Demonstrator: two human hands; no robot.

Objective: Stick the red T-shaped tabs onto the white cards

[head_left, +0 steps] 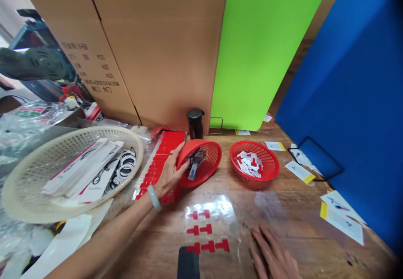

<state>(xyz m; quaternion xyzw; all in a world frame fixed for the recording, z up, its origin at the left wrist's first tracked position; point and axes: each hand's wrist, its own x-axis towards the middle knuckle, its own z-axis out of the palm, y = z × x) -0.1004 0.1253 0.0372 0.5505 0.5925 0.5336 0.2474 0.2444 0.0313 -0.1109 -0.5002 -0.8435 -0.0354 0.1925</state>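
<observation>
My left hand (172, 170) is closed on the rim of a red plastic basket (212, 157), which is tilted toward me. Small dark pieces and one with a pale blue end (193, 171) lie inside it. On the tabletop my right hand (273, 253) rests with its fingers stretched out, holding nothing that I can see. Near its fingertips is a small dark speck (245, 225). Between my hands lies a clear sheet (225, 207) with several red T-shaped pieces (208, 246). A second red basket (271, 167) holds white cut pieces (250, 164).
At left, a cream basket (23, 203) carries printed cards (83, 174) and black rings (126, 165). A red sheet (165, 151) and a black lidded container (195, 124) stand behind. Cardboard (157, 52), a green panel (261, 52) and a blue panel (349, 102) border the table. A dark flat object (188, 264) lies in front.
</observation>
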